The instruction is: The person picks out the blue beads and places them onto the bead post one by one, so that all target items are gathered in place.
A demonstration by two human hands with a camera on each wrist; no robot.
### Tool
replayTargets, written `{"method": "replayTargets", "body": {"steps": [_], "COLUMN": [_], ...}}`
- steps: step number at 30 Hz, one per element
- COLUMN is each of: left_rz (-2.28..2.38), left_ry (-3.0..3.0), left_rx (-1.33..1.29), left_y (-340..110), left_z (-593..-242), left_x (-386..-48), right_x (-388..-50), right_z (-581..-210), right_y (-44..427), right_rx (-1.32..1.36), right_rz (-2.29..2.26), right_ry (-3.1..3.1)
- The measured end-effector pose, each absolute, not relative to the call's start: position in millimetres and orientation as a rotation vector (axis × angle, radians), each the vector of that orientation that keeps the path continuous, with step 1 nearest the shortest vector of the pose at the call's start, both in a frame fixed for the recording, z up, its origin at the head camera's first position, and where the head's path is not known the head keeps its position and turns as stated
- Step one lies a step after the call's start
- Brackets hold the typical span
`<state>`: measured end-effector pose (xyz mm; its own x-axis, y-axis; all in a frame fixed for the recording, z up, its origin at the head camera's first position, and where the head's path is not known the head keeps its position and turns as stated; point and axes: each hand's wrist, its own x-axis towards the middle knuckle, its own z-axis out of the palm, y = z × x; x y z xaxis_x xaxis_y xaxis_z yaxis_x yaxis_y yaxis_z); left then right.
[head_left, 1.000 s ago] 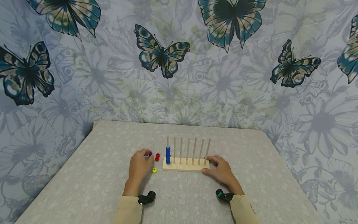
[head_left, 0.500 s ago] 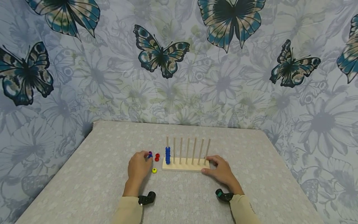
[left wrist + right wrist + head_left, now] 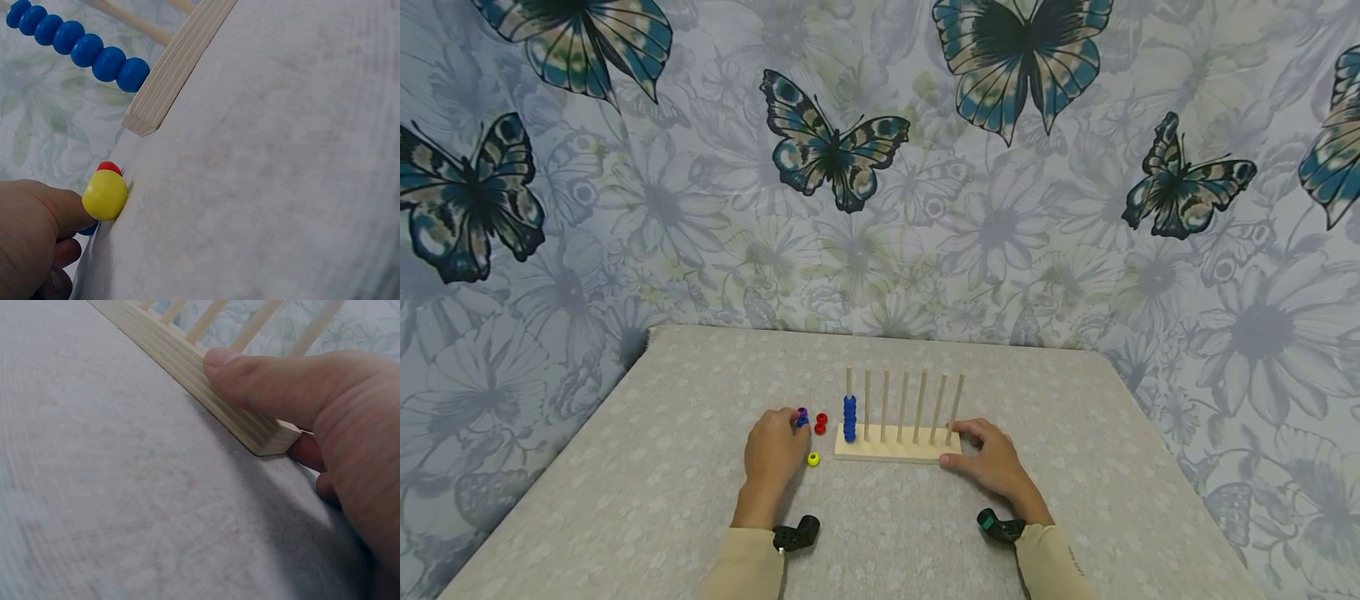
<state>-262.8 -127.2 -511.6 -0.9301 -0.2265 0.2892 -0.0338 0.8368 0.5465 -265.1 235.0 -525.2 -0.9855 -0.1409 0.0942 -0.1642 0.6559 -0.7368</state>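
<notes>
A wooden bead abacus (image 3: 898, 450) with several upright pegs stands on the table, its leftmost peg carrying a stack of blue beads (image 3: 850, 419). My right hand (image 3: 992, 458) grips the right end of its base, thumb on the front face and fingers behind, as the right wrist view shows. Left of the abacus, my left hand (image 3: 772, 454) pinches a loose blue bead (image 3: 802, 422), mostly covered by the fingers; in the left wrist view only a sliver shows under the thumb. A purple bead (image 3: 802, 412) lies just beyond it. Two red beads (image 3: 821, 423) and a yellow bead (image 3: 105, 195) lie nearby.
A pale patterned cloth covers the table (image 3: 880, 533). Behind its far edge rises a wall covering (image 3: 880, 275) with printed butterflies and flowers. Dark wrist-worn devices sit on both wrists, below beige sleeves (image 3: 748, 562).
The left hand has shifted slightly left and down, and the blue bead has come into sight below the purple one. The right hand stays on the base. The head view has tilted slightly.
</notes>
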Motion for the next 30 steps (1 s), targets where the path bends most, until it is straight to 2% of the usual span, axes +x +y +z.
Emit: {"method": "replayTargets", "body": {"steps": [30], "left_rz": [-0.762], "left_ry": [-2.684], "left_rx": [0.211], "left_y": [-125.9], "left_z": [-514.5], "left_x": [-262.7], "right_x": [-265.5], "right_z": [-526.2], "right_y": [236.2], "right_rx": [0.255], "right_rz": [1.286], "right_ry": [-2.83]}}
